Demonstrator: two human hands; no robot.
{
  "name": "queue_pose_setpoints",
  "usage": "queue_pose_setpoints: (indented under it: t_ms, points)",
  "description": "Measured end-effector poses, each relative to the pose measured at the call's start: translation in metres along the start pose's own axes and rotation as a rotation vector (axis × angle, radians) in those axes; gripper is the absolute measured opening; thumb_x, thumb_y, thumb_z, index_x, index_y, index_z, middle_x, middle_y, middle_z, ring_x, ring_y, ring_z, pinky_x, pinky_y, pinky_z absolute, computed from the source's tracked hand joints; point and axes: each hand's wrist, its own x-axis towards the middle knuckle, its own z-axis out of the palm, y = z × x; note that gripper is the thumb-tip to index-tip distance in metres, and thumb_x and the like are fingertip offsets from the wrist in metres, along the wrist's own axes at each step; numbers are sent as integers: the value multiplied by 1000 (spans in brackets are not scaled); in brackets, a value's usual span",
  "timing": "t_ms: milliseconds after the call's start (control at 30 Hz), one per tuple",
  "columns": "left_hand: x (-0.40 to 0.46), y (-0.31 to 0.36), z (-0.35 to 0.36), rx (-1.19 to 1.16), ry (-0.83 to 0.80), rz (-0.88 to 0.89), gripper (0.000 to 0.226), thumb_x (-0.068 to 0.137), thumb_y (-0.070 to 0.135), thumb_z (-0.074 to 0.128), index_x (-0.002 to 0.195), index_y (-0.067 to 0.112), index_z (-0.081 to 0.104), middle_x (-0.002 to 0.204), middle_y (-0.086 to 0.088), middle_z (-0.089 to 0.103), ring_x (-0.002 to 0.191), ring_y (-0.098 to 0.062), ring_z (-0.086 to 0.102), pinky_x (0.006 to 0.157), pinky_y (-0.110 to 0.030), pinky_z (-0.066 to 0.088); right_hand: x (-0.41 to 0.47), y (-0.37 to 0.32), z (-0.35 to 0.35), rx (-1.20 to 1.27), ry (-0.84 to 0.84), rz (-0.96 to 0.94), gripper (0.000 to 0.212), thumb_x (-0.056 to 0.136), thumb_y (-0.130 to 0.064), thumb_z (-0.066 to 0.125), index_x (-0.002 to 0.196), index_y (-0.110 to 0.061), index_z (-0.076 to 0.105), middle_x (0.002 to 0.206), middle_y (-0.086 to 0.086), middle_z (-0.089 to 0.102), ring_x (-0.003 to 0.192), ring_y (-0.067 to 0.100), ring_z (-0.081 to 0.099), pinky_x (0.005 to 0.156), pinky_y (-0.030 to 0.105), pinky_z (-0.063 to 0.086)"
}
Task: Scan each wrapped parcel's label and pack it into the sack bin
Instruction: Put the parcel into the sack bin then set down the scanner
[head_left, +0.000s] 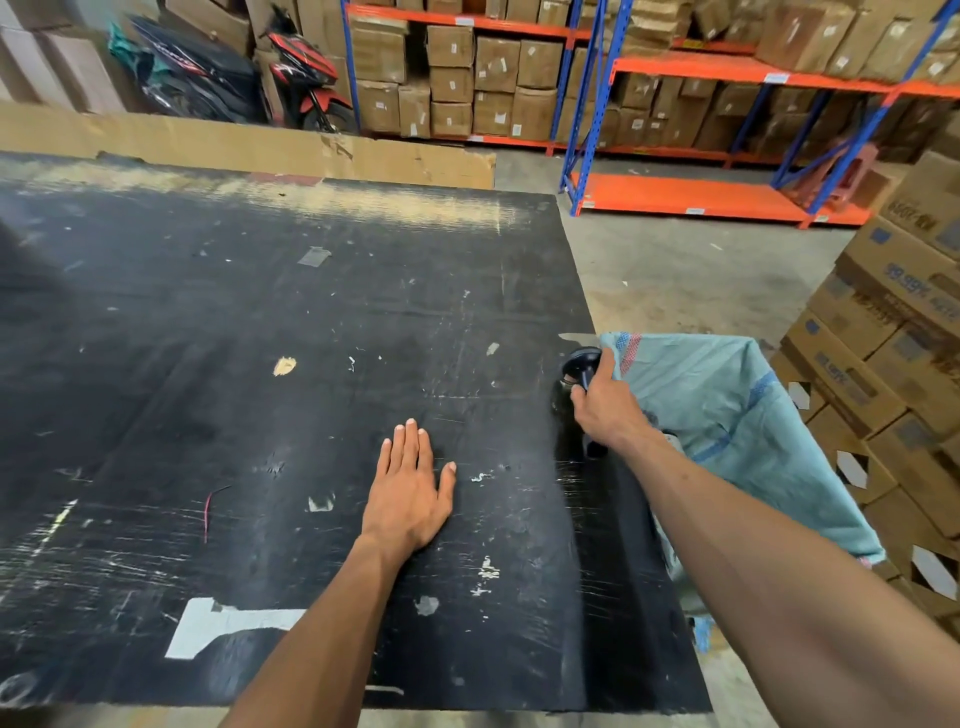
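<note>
My left hand lies flat and palm down on the black table, fingers together, holding nothing. My right hand is at the table's right edge, closed around a black handheld scanner that rests near that edge. Beside the table, to the right, stands the pale blue woven sack bin, its mouth open. I see no wrapped parcel on the table.
Stacked cardboard boxes crowd the right side behind the sack. Blue and orange shelving loaded with cartons runs along the back. A flattened cardboard sheet borders the table's far edge, with parked motorbikes beyond it.
</note>
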Motion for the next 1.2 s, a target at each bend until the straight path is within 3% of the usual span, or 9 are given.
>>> queue_pose_setpoints:
  t_ms: [200,400,533,767,1000,1200]
  points:
    - [1,-1,2,4,7,-9,99,80,59,-19,160,3,0,169,-12,-10,156,-22,-12,123,-34,-14,7,3,-2,-3,-47,-49,76,111,-21,46,166,-3,-4,149,35,48,123,50,60,102,50,47]
    - [1,0,2,-6,6,-15,96,84,59,-14,160,3,1,169,-12,-9,156,-22,-12,124,-34,-14,12,8,17,16,27,-17,80,109,-23,46,165,-3,-8,122,36,66,109,52,65,93,51,53]
    - [1,0,0,4,-7,-16,75,104,52,8,160,3,0,169,-12,-10,156,-22,-13,124,-33,-14,15,12,19,13,42,-23,79,109,-25,46,165,-3,-6,124,35,65,111,52,65,96,53,53]
    - [0,0,1,4,-6,-12,71,107,48,16,160,3,1,169,-12,-10,156,-22,-13,124,-33,-14,15,13,22,21,47,-20,78,110,-26,45,166,-6,-6,132,35,61,115,52,63,99,52,51]
    - [0,-1,1,-3,-3,-7,76,103,53,4,160,3,1,169,-12,-10,156,-22,-12,125,-34,-13,17,13,21,32,39,-11,79,110,-26,44,166,-7,-8,133,33,61,115,49,63,98,51,51]
    - [2,-1,0,-23,-11,-7,98,82,61,-17,160,4,0,169,-11,-10,156,-21,-13,124,-33,-14,14,8,14,36,21,12,79,111,-30,44,167,-10,-8,140,32,57,122,48,61,101,51,48]
